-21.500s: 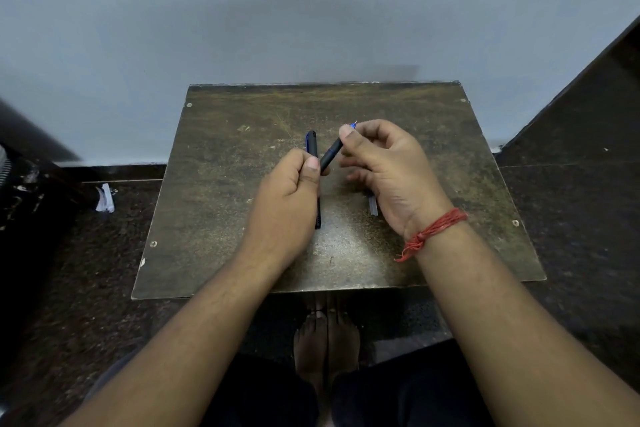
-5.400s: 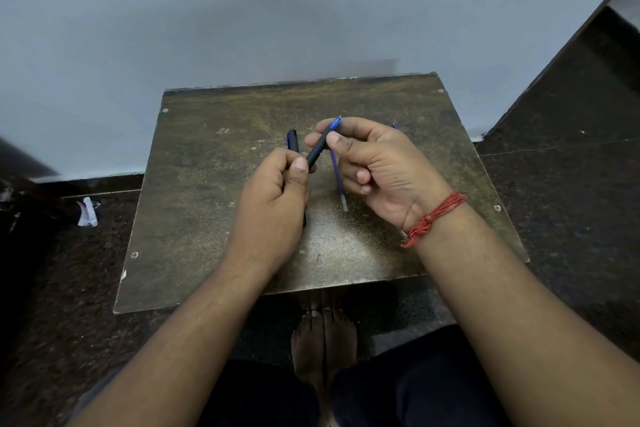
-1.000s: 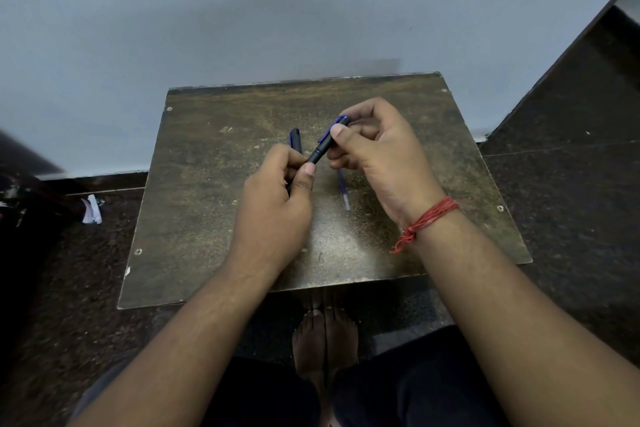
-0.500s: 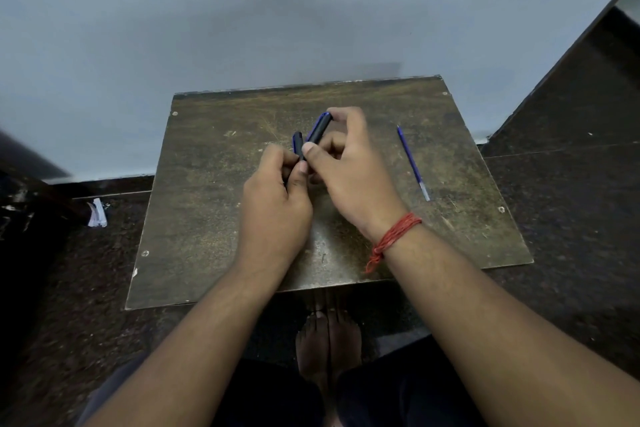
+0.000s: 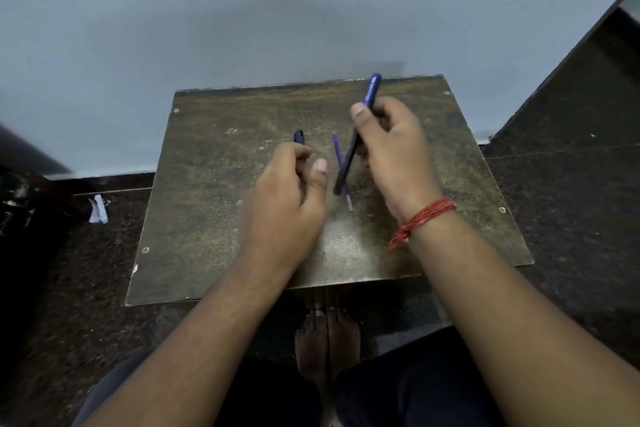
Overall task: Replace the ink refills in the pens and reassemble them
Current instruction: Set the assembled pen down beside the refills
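Your right hand (image 5: 391,149) now grips pen (image 5: 358,135) alone, lifted off tabletop (image 5: 207,218); left hand (image 5: 287,198) let go, fingers curled round 2nd pen (image 5: 299,137); refill (image 5: 341,170) lies btwn hands

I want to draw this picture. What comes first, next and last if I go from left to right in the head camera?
White scrap on the floor → left hand → refill on the table → right hand holding a pen → red wrist thread.
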The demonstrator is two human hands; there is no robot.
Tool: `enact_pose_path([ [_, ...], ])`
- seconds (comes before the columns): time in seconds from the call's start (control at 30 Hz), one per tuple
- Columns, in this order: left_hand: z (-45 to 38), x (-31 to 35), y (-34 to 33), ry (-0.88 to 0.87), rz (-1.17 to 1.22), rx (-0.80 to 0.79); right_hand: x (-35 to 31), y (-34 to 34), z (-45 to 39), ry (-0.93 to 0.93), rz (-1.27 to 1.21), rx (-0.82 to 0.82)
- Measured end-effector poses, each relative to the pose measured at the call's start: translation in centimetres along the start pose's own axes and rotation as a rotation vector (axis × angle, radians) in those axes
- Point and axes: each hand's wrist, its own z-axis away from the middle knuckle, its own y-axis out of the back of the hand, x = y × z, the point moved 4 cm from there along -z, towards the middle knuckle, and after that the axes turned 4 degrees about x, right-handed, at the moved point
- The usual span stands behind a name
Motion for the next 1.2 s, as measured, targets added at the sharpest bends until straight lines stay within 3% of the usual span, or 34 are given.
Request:
enact_pose_path([
  [0.1,-0.7,-1.0,0.9,0.037,-0.012,0.047,0.7,2.4,-1.4,0.131,0.344,0.048],
  [0.2,-1.2,-1.7,1.6,0.065,-0.006,0.086,1.7,2.8,-1.9,0.147,0.75,-0.013],
  [0.37,-1.2,-2.2,1.9,0.102,-0.017,0.086,2.0,1.4,-1.6,0.212,1.012,-0.056],
  [0.67,-1.2,-2.4,1.7,0.118,-0.048,0.042,1.3,1.5,-1.5,0.213,1.033,-0.009],
  [0.83,-1.2,-2.3,1.3,0.069,-0.171,-0.035,-0.9,1.7,-0.7,0.301,0.807,0.138],
  [1.2,-0.7,-1.8,-0.1,0.038,-0.553,-0.11,-1.4,-0.2,0.5,0.302,0.718,-0.024],
])
